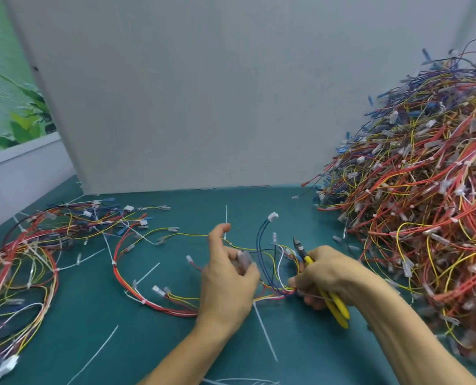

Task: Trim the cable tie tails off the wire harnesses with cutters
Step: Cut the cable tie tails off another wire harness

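White board [175, 93] stood behind green table [92, 337]. Big pile [425, 195] of harnesses heaped at right; smaller heap [22, 259] laid at left. One harness [164, 306] spread in middle, reached by both hands. Left hand [228, 276] curled round clear plug [243, 261], blurred. Right hand [331, 273] wrapped round yellow cutters [335, 304], tip pointed up. White tail [226, 218] stuck up by left forefinger. Cut tails [265, 332] scattered on table.

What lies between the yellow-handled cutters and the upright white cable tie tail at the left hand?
Dark blue wires topped by a white plastic connector arch up between the yellow-handled cutters and the white cable tie tail on the gripped wire harness.
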A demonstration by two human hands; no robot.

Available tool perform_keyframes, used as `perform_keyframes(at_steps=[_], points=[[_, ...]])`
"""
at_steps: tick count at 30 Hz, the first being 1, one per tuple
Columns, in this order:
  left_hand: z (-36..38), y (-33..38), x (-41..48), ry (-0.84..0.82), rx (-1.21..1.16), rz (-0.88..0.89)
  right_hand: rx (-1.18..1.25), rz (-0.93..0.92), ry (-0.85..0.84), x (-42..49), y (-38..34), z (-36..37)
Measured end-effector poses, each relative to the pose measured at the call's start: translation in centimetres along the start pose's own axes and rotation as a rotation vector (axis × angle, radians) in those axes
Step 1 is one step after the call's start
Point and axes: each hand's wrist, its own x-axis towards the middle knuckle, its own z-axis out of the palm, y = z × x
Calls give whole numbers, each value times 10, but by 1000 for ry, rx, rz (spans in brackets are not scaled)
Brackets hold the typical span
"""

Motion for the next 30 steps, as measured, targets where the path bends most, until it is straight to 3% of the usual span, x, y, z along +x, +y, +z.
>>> perform_keyframes(at_steps=[4,6,11,14,17,24,30], points=[[-7,2,4,-254,824,12,-172,-12,-36,-3,-1,5],[-7,2,5,-302,1012,33,-214,-12,-65,-5,-1,3],[-20,-4,10,-273,838,176,-318,-129,-53,-9,0,-19],[-38,0,21,-245,560,301,-328,-341,81,-10,-1,-27],[-55,9,27,-289,436,415,-319,-556,137,-14,-5,-25],[-57,-5,16,-650,561,686,-529,-762,131,-8,3,14],[-51,-23,11,-616,487,602,-546,-780,148,-1,17,21]])
